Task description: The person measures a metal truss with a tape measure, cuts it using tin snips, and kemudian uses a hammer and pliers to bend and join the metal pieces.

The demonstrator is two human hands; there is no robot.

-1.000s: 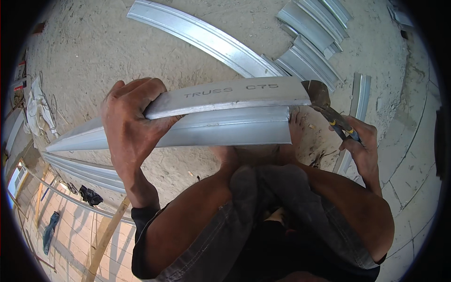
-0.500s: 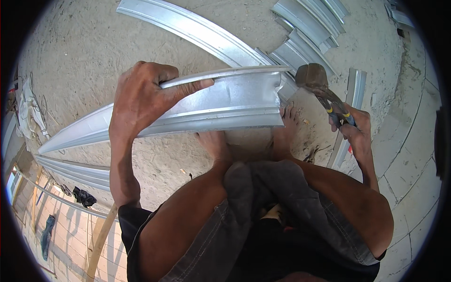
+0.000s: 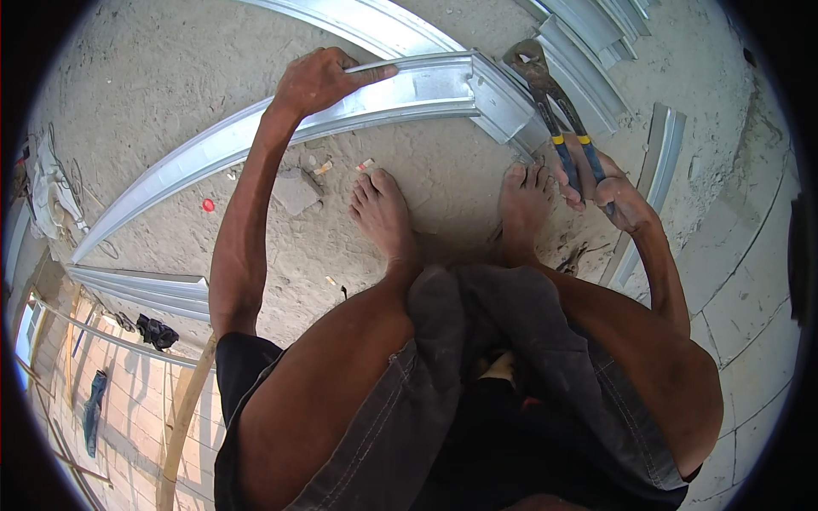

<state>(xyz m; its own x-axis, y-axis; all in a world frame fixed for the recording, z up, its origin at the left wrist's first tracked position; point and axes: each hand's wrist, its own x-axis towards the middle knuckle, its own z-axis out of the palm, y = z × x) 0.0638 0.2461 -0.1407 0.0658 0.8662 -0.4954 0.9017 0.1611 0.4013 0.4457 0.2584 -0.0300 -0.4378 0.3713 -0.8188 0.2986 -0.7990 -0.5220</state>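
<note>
Since the earlier frame we have lowered the long metal channel (image 3: 341, 106) from chest height to the sandy concrete floor (image 3: 153, 94), where it now lies stretched out ahead of our bare feet (image 3: 383, 213), its cut end toward the floor's far right. Our left hand (image 3: 319, 78) rests on the channel's upper lip, fingers (image 3: 371, 73) closed over the edge, thumb side down. Our right hand (image 3: 609, 192) has its fingers wrapped tight on the blue-and-yellow handles of metal snips (image 3: 545, 85), whose dark head touches the channel's cut end. Whether the blades are biting the steel we cannot tell; the head overlaps the metal there. More channels (image 3: 588, 51) lie stacked near the far right edge, cut off by the picture's rim. A small red cap (image 3: 208, 204) and two pale scraps (image 3: 365, 164) lie on the floor between channel and feet. No package or label is legible.
</note>
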